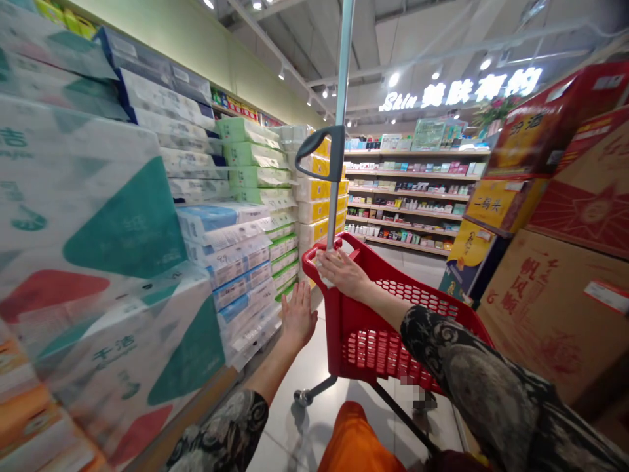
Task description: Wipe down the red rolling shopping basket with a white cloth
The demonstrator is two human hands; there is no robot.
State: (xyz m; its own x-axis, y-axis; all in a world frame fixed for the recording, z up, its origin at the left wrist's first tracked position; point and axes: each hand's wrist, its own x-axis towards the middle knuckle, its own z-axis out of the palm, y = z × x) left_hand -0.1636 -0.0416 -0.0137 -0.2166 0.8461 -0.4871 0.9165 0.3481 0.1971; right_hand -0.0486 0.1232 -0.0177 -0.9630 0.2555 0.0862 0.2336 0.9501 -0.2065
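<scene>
A red shopping cart point(334, 328) stands in front of me, its basket pierced with rows of holes. My right hand point(344, 272) lies over the cart's near left rim, at the foot of an upright metal pole point(333, 213). Under its fingers shows a pale, crumpled cloth point(322, 267), mostly covered by the hand. Higher on the pole sits a dark grey loop handle point(319, 154). My left hand point(299, 316) is held in the air just left of the cart, fingers straight, thumb apart, with nothing in it.
Stacked tissue packs point(240, 262) and large white-and-teal packages point(118, 216) line the left side. Cardboard cartons point(550, 301) rise on the right. Shelves of small goods point(407, 190) stand at the back. A caster point(303, 396) rests on the tiled floor; something orange point(358, 439) is below me.
</scene>
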